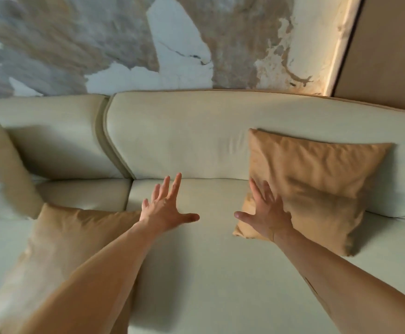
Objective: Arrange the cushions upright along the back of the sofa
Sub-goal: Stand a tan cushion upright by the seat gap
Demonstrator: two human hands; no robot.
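Observation:
A tan cushion (pixel 317 179) leans upright against the cream sofa back (pixel 179 136) on the right. My right hand (pixel 266 213) lies flat against its lower left part, fingers spread. My left hand (pixel 165 206) hovers open over the seat, holding nothing, fingers apart. A second tan cushion (pixel 59 242) lies flat on the seat at the lower left, partly under my left forearm. At the far left a third cushion (pixel 1 174), tan with a pale face, stands tilted against the back.
The cream seat (pixel 208 273) stretches wide between and in front of my hands. Behind the sofa rises a marbled grey, white and tan wall (pixel 148 44), with a lit strip and a brown panel (pixel 389 44) at the right.

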